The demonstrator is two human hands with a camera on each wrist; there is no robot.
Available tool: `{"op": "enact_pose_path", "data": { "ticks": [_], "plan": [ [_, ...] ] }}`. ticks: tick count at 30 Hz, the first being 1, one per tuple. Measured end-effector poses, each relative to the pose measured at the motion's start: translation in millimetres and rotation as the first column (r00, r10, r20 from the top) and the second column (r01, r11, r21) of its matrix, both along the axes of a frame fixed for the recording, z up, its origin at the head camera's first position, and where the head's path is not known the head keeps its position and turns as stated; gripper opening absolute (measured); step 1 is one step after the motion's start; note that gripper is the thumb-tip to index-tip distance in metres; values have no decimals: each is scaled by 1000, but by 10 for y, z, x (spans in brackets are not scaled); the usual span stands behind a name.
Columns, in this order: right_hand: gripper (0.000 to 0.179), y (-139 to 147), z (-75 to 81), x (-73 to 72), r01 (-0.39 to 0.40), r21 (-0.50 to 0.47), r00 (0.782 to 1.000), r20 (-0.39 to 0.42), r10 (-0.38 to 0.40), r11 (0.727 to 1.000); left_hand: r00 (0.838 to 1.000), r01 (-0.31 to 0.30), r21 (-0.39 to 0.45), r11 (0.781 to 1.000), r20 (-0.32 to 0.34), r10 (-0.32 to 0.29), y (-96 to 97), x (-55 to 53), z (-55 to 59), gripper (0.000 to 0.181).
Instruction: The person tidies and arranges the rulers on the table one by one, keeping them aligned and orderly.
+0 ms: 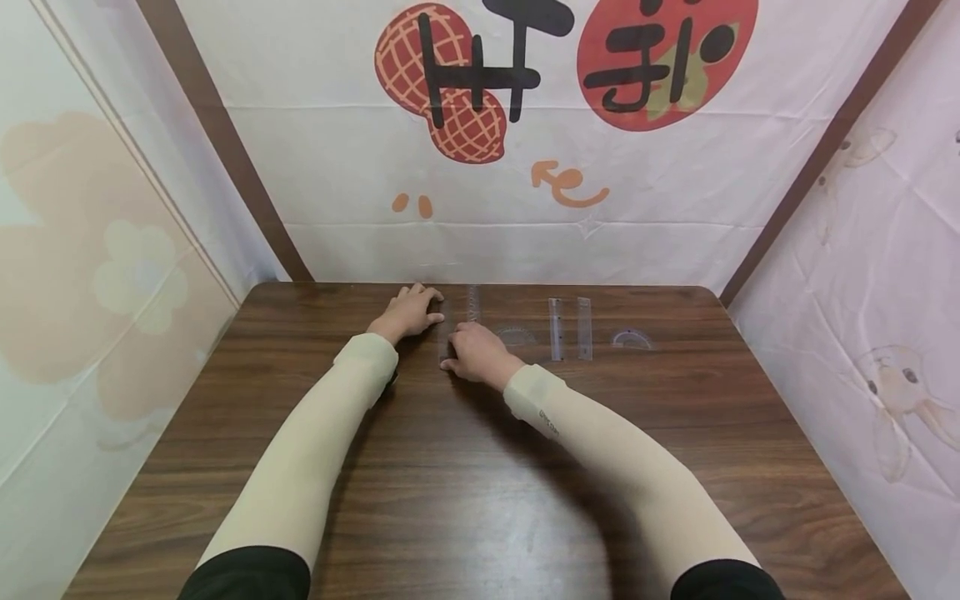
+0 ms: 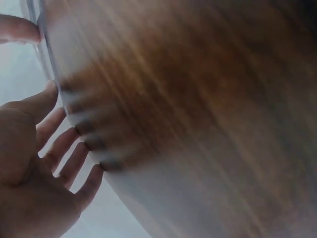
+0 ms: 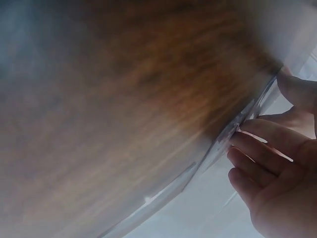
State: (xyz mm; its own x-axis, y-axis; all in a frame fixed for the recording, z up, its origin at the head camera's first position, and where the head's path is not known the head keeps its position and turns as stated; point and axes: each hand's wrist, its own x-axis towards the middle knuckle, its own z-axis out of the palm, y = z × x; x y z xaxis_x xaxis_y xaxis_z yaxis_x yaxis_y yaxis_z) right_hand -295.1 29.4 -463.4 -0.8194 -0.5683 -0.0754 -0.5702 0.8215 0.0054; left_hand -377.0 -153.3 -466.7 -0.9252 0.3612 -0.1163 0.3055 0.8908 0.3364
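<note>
A clear straight ruler (image 1: 445, 331) lies lengthwise on the table between my two hands. My left hand (image 1: 407, 313) is at its left side with fingers spread, thumb tip at the ruler's edge; its fingertips rest on the tabletop in the left wrist view. From the right, my right hand (image 1: 478, 354) touches the same ruler, its thumb near the lower end. In the right wrist view its extended fingers (image 3: 262, 144) meet clear plastic. Just beyond that hand, a clear ruler with a wavy edge (image 1: 473, 302) is partly hidden, and a clear protractor (image 1: 516, 336) lies beside it.
Two more clear rulers, one with dark markings (image 1: 556, 329) and a plainer one (image 1: 585, 329), lie side by side farther right. Another protractor (image 1: 632, 338) is beyond them. The brown wooden table (image 1: 480, 500) ends at a printed cloth backdrop (image 1: 337, 242).
</note>
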Motion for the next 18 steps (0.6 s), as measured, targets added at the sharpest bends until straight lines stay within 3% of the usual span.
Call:
{"op": "enact_pose_path", "data": {
  "ticks": [9,18],
  "plan": [
    [52,-20,-30,6,3,-7,1000,-18,-3,1000,998,-25,55,998,52,22,-24,-47,30,48],
    [55,2,-26,10,6,5,1000,24,-6,1000,994,-46,144,989,102,32,-73,-88,-18,45]
  ]
}}
